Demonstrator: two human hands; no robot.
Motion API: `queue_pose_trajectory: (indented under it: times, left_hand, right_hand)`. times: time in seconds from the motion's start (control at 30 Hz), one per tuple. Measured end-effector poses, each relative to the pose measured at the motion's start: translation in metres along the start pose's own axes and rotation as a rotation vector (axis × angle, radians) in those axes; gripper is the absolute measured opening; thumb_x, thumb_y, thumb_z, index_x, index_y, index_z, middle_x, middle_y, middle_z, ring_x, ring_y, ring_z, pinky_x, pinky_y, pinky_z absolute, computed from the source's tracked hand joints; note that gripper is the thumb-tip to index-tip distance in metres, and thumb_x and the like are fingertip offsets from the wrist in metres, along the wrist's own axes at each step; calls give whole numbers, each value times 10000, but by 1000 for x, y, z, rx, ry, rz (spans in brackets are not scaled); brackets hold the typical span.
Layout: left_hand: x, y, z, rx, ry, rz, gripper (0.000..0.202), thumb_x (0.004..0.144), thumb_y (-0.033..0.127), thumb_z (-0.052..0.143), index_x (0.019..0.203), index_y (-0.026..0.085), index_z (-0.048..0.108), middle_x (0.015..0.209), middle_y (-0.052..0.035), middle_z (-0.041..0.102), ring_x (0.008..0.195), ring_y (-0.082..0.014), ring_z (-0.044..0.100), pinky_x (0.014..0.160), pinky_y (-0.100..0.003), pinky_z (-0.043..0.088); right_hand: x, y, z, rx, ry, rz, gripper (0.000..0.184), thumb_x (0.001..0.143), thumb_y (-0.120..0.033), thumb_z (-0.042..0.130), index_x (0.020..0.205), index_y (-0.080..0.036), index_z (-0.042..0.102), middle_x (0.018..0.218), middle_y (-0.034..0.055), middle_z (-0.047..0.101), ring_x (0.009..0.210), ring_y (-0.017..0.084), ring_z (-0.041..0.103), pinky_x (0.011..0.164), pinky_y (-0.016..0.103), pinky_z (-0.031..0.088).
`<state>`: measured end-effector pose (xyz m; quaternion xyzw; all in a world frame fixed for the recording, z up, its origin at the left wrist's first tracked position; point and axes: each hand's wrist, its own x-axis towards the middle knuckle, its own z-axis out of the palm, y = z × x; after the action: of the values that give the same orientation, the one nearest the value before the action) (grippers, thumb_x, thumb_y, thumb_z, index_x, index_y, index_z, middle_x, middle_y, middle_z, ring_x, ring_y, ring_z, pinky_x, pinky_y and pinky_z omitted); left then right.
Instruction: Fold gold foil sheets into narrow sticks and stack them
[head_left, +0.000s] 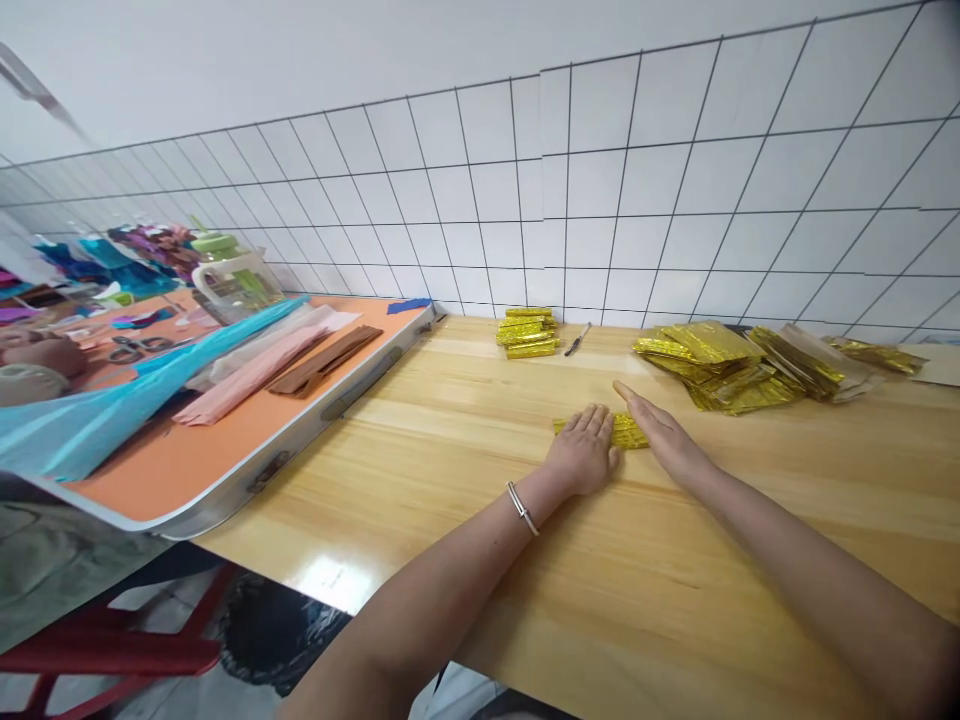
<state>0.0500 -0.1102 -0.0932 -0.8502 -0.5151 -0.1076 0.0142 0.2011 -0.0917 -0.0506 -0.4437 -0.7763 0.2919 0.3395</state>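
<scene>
A strip of shiny gold foil lies flat on the wooden table. My left hand, a silver bracelet at its wrist, rests palm down over the left part of the strip with its fingers stretched out. At the strip's right end stands my right hand, on edge and with straight fingers; its palm side faces the foil. Whether the right hand presses on the end or only stands beside it, I cannot tell. Part of the foil is hidden beneath my left hand.
Behind are a pile of folded gold strips, a small pen-like knife and a larger heap of gold foil. On the left, an orange-topped table bears coloured paper, scissors and a jug. Another person's hand shows there.
</scene>
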Motion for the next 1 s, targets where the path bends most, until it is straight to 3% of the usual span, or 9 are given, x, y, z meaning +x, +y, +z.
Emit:
queue_pose_trajectory:
  times: [0.13, 0.33, 0.6, 0.8, 1.0]
  left_hand:
    - [0, 0, 0, 0, -20, 1, 601, 920, 430, 203, 1393, 63, 254, 1472, -147, 248, 1379, -247, 160, 1117, -414, 159]
    - [0, -3, 3, -15, 30, 11, 627, 911, 455, 208, 1396, 60, 245, 1470, -149, 252, 1377, -253, 162, 1118, -403, 156]
    - [2, -3, 5, -9, 19, 6, 634, 901, 431, 233, 1399, 38, 239, 1459, -172, 265, 1365, -273, 199, 1105, -420, 171]
    - [-4, -13, 2, -18, -15, 38, 676, 899, 466, 221, 1395, 8, 235, 1448, -188, 281, 1368, -265, 194, 1113, -403, 150]
    - [-14, -23, 0, -23, 14, 68, 710, 890, 530, 212, 1396, 34, 245, 1461, -172, 260, 1375, -258, 176, 1115, -399, 144]
  right_hand:
    - [27, -4, 28, 76, -10, 6, 642, 922, -543, 52, 1397, -209, 326, 1447, 38, 344, 1331, 156, 295, 1085, 371, 285]
    - [52, 44, 42, 63, 50, 16, 726, 893, -563, -53, 1443, -147, 174, 1465, 94, 301, 1331, 164, 288, 1061, 381, 320]
    - [44, 48, 48, -90, 42, -93, 555, 921, -521, 227, 1385, -244, 355, 1420, 20, 396, 1316, 177, 333, 1113, 375, 249]
    - [46, 55, 55, -283, 60, -100, 532, 924, -387, 268, 1390, -139, 336, 1416, 103, 391, 1309, 206, 342, 1109, 399, 250]
    - [44, 48, 57, -435, 29, -106, 492, 916, -298, 289, 1369, -115, 352, 1388, 130, 423, 1276, 211, 388, 1081, 397, 287]
